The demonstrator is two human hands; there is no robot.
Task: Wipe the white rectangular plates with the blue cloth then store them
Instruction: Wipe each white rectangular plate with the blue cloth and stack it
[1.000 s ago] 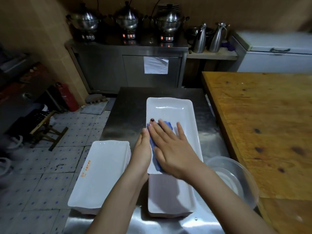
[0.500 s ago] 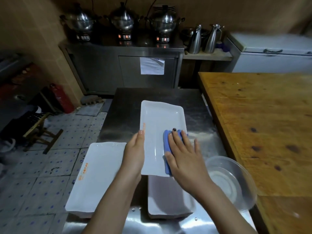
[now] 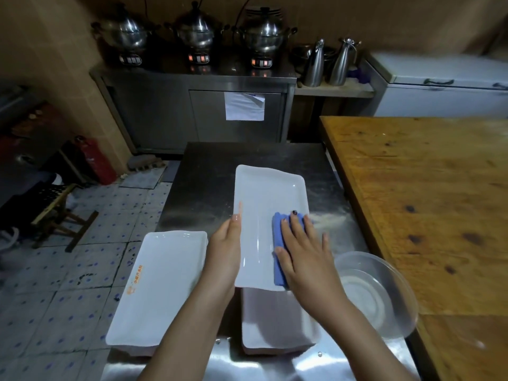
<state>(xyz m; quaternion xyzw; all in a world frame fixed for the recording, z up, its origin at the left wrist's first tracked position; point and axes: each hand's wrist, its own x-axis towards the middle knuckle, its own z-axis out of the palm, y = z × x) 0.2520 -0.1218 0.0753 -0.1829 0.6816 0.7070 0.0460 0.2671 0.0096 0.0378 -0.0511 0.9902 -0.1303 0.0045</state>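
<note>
A white rectangular plate (image 3: 264, 204) lies lengthwise in the middle of the steel table (image 3: 209, 171), its near end raised over a stack of white plates (image 3: 275, 323). My left hand (image 3: 224, 254) holds the plate's left rim. My right hand (image 3: 305, 257) lies flat on the folded blue cloth (image 3: 279, 243) and presses it against the plate's right side. A second stack of white plates (image 3: 159, 284), marked with orange print, sits at the table's left edge.
A clear plastic bowl (image 3: 376, 292) stands right of the plates, against a large wooden table (image 3: 428, 193). Behind are a steel cabinet (image 3: 192, 111) with three pots, two metal jugs (image 3: 330, 64) and a white freezer (image 3: 445, 89). Tiled floor lies to the left.
My right hand has slid the blue cloth from the plate's left-middle over to its right side. My left hand stays on the left rim.
</note>
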